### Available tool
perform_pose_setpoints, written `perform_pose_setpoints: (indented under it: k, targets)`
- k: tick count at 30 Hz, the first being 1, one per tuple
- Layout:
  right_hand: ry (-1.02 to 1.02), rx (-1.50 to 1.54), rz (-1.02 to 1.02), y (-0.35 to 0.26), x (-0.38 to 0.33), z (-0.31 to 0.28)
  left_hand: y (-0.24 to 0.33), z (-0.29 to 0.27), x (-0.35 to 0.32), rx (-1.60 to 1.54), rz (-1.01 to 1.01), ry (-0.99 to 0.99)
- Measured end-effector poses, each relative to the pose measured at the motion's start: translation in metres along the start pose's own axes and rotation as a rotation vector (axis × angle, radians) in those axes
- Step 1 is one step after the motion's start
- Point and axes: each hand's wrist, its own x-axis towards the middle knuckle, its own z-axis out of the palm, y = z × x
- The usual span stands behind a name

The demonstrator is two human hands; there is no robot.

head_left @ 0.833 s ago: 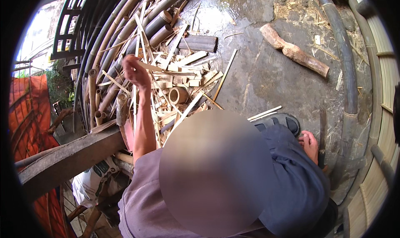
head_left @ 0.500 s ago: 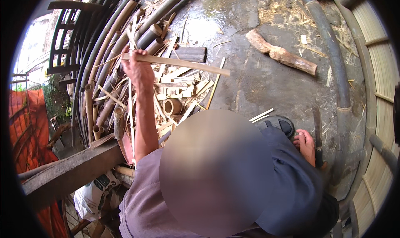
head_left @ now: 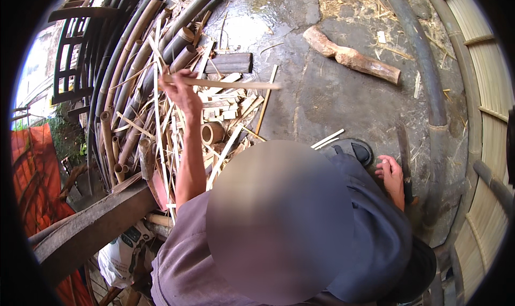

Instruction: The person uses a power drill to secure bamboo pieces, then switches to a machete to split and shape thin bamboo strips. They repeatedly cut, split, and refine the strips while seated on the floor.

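My left hand [head_left: 182, 94] reaches out over a heap of bamboo offcuts. It is closed around one end of a flat bamboo strip [head_left: 233, 84], which points right across the pile and over the floor. My right hand [head_left: 393, 178] hangs low beside my shoe [head_left: 357, 151], its fingers loosely bent and apart with nothing visible in them. Just beyond that hand, on the floor, is a long dark blade [head_left: 403, 145], with a brown handle end [head_left: 412, 192] beside my wrist. Two thin pale strips [head_left: 328, 138] lie by the shoe.
Bamboo poles [head_left: 134, 54] are stacked at the left. Below the left arm are cut pieces [head_left: 228, 106] and a short bamboo tube [head_left: 212, 133]. A crooked log [head_left: 354, 59] lies on the wet floor. A thick beam [head_left: 102, 220] crosses the lower left. Woven panelling [head_left: 477, 75] lines the right.
The held strip has swung to nearly level, and its free end appears farther left. The view has shifted slightly. My right hand stays low near the shoe, with its fingers slightly more spread.
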Motion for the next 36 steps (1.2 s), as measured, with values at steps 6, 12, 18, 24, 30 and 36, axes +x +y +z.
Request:
perform_pose_setpoints:
  k: [6,12,18,24,30,36]
  targets:
    - [-0.02,-0.013,0.026,0.019,0.006,-0.001,0.084,-0.005,0.067,0.657,0.299,-0.123]
    - [-0.035,0.027,0.017,0.015,0.01,0.001,-0.013,-0.056,0.041,0.763,0.302,-0.493]
    - [-0.001,-0.003,0.027,0.008,0.001,-0.004,-0.072,-0.072,-0.071,1.516,-0.123,-0.876]
    - [-0.01,0.021,0.053,0.02,0.006,-0.008,-0.069,-0.034,-0.089,1.487,-0.217,-0.753]
    - [-0.045,0.023,0.049,0.019,0.006,-0.005,-0.114,-0.08,-0.082,1.404,-0.326,-0.52]
    - [-0.004,0.037,0.038,0.017,0.003,-0.006,-0.095,-0.099,-0.079,1.116,-0.303,-0.271]
